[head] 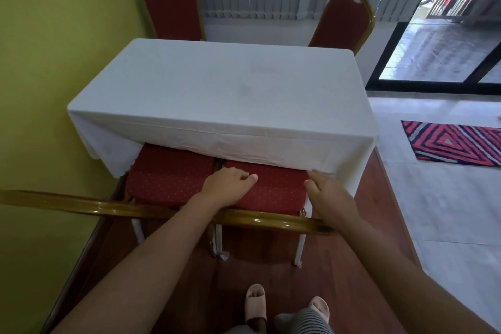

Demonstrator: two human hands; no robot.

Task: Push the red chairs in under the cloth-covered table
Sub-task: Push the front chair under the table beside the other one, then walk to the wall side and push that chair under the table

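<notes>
From the head camera, two red chairs are sitting side by side at the near edge of the cloth-covered table (217, 89), seats partly under the hanging cloth. The left hand (230, 187) is resting on the right-hand chair (271, 187), fingers curled and gripping nothing. The right hand (330, 195) is lying at that seat's right edge, fingers loosely extended; the left-hand chair (170, 173) is sitting untouched.

Your daylight enters from the glass door (444, 43) at far right, bright there, leaving the green wall (54, 76) dimmer. The gold chair rail (151, 210) near you shows glare. Wide-angle distortion bends the edges; the whole picture is slightly soft.
</notes>
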